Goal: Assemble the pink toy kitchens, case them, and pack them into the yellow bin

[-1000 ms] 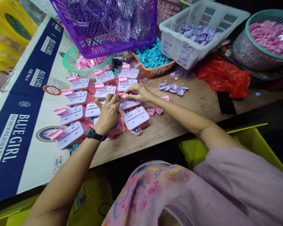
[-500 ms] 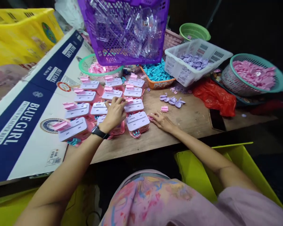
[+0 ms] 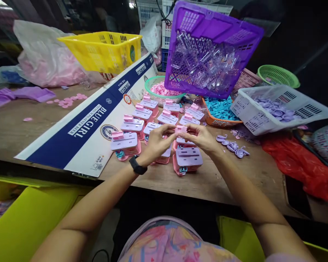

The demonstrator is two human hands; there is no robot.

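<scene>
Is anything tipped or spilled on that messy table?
Yes, the purple basket is tilted steeply, though it holds clear plastic pieces. Some lilac pieces lie loose on the table, outside the tilted white basket holding similar ones, perhaps on purpose. Nothing looks clearly broken.

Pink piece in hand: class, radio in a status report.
Left grip, right grip: both on pink piece. Held above lilac-topped boxes. No obstruction seen.
</scene>
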